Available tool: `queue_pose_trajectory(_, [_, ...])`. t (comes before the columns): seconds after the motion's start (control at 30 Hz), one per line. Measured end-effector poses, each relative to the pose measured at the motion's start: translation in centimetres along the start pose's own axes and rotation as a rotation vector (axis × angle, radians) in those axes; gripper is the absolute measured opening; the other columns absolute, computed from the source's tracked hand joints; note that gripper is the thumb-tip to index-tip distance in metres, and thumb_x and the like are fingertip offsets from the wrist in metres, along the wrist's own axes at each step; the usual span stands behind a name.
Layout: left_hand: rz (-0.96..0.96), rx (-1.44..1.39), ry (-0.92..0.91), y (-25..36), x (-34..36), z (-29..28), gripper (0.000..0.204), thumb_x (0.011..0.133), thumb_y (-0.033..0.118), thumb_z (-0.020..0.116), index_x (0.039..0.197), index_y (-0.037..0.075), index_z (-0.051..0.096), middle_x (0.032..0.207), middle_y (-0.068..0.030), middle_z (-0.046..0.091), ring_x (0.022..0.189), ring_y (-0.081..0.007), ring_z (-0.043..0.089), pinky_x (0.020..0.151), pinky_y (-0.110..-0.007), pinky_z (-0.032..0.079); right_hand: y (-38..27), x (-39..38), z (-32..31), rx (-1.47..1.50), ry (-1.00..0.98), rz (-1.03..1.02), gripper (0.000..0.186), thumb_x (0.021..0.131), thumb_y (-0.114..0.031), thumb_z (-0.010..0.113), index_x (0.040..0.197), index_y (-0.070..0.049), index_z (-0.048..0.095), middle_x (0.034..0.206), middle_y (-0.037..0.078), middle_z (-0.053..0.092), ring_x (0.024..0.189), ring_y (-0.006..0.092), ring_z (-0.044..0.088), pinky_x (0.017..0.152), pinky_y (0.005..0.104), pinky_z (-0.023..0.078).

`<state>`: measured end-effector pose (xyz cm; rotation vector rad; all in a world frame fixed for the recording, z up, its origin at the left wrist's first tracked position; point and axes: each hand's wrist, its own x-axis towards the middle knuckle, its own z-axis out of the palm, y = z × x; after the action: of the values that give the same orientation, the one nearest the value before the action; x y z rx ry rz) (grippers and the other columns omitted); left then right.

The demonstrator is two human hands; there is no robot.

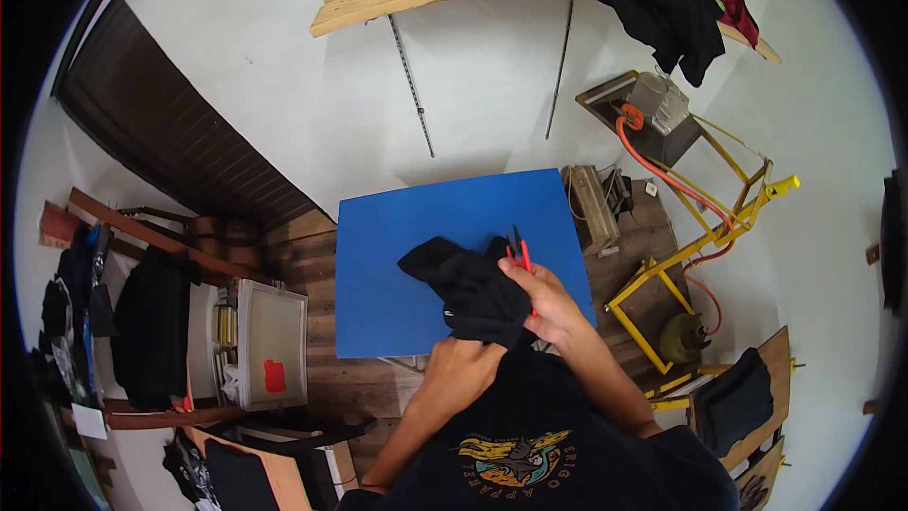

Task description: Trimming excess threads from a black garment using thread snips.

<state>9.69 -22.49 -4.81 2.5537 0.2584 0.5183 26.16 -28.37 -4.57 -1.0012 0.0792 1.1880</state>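
Note:
In the head view, a black cloth garment (454,279) is bunched up over the blue tabletop (378,227). My right hand (543,298) is closed around red-handled scissors (522,253), their dark tips pointing away from me, and it also lies against the garment. My left hand (462,364) is closed on the lower part of the garment, close to my body, with its fingertips partly hidden by the fabric.
A wooden shelf (350,9) with folded and draped clothes spans the back wall. At right stand a yellow metal frame (643,274), an orange hose and a gas cylinder (686,341). Dark garments (147,322) and framed screens (272,312) line the left. A wooden crate (591,208) sits beside the table.

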Motion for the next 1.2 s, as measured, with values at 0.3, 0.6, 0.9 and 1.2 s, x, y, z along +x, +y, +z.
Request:
queue_pose_trajectory(0.3, [0.06, -0.228, 0.151, -1.3, -1.0, 3.8, 0.067, 0.082, 0.033, 0.069, 0.134, -0.002, 0.045, 0.135, -0.0233, 0.045, 0.127, -0.0392, 0.041, 0.105, -0.046, 0.03, -2.5, -2.3, 1.1, -0.094, -0.177, -0.38, 0.029, 0.082, -0.003, 0.071, 0.088, -0.016, 0.046, 0.068, -0.008, 0.045, 0.053, 0.0019, 0.042, 0.04, 0.0187, 0.032])
queue_pose_trajectory(0.6, [0.095, -0.508, 0.165, -4.6, 1.9, 6.1, 0.106, 0.067, 0.075, 0.064, 0.139, 0.001, 0.04, 0.143, -0.021, 0.039, 0.135, -0.0392, 0.033, 0.112, -0.049, 0.021, -2.6, -5.7, 3.2, -0.036, -0.323, -0.334, 0.032, 0.083, -0.004, 0.072, 0.086, -0.015, 0.042, 0.065, -0.006, 0.041, 0.047, 0.002, 0.037, 0.035, 0.0184, 0.028])
queue_pose_trajectory(0.9, [-0.161, -1.513, 0.504, -2.6, 2.9, 2.4, 0.059, 0.096, 0.04, 0.05, 0.131, -0.007, 0.045, 0.133, -0.016, 0.052, 0.125, -0.03, 0.049, 0.107, -0.042, 0.035, -3.1, -5.7, 1.9, -0.099, -0.201, -0.62, 0.028, 0.085, -0.002, 0.068, 0.085, -0.012, 0.043, 0.065, -0.004, 0.044, 0.05, 0.0066, 0.049, 0.036, 0.0202, 0.031])
queue_pose_trajectory(1.2, [-0.461, -2.085, 0.203, 1.0, 3.5, -1.1, 0.059, 0.102, 0.037, 0.033, 0.143, -0.004, 0.029, 0.149, -0.0169, 0.035, 0.138, -0.0274, 0.033, 0.115, -0.04, 0.023, -3.9, -2.9, 0.5, -0.236, -0.018, -0.841, 0.025, 0.086, -0.004, 0.069, 0.087, -0.009, 0.044, 0.06, -0.003, 0.045, 0.051, 0.0061, 0.049, 0.048, 0.0211, 0.038])
